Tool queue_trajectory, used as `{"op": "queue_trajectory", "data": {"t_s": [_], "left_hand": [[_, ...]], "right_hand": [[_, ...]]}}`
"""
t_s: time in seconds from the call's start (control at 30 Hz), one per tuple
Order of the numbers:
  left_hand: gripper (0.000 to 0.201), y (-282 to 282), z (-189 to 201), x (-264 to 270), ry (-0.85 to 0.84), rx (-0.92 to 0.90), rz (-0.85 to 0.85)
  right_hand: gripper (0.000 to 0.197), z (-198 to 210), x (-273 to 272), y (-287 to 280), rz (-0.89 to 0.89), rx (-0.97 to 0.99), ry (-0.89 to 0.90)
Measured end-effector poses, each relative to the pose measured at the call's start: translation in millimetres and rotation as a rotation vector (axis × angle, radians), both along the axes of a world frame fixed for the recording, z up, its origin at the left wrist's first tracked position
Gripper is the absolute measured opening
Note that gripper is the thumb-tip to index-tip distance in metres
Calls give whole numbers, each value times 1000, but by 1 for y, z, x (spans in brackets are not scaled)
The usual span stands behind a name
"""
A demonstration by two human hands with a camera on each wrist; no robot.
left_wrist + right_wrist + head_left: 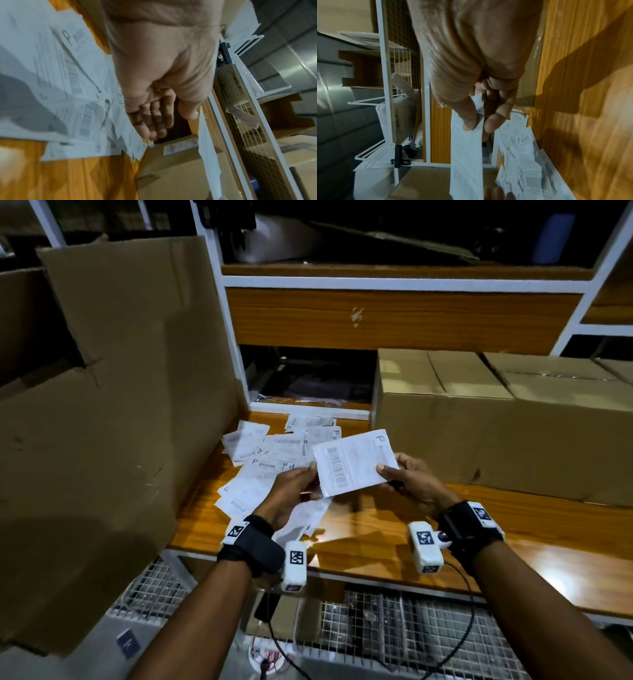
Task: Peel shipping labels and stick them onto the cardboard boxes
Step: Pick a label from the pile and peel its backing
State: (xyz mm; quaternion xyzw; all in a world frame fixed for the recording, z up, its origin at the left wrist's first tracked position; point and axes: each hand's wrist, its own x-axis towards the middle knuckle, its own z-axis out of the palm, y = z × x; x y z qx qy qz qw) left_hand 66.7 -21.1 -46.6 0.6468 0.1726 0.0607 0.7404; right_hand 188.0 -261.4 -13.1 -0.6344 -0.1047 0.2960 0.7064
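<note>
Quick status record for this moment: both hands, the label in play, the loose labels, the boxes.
left hand: holds the label's left edge
right hand: pinches the label's right edge, thumb on top
held label: printed face up, above the wooden table
peeling: cannot tell whether started
loose labels: scattered pile on the table, left of centre
closed cardboard boxes: on the table, to the right
open cardboard box: to the left
</note>
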Motion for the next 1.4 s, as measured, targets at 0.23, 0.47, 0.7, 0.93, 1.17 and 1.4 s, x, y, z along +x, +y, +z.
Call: {"op": "queue_trajectory", "data": {"t_s": [0.23, 0.47, 0.7, 0.93, 1.17, 1.4], "left_hand": [[46, -20, 17, 14, -190, -203, -72], [45, -29, 28, 18, -196, -138, -128], [20, -33, 30, 20, -213, -142, -181], [23, -43, 32, 23, -252, -165, -216], [22, -54, 35, 22, -283, -90, -164], [25, -57, 35, 21, -277, 18, -112]], "right_hand": [[28, 6, 1, -22, -91, 31, -51], [36, 2, -2, -36, -110, 98, -1], [37, 1, -1, -39, -119, 92, 31], [71, 2, -4, -31, -208, -328, -245], [20, 34, -33, 0, -10, -171, -589], [28, 36, -42, 3, 105, 3, -320]]}}
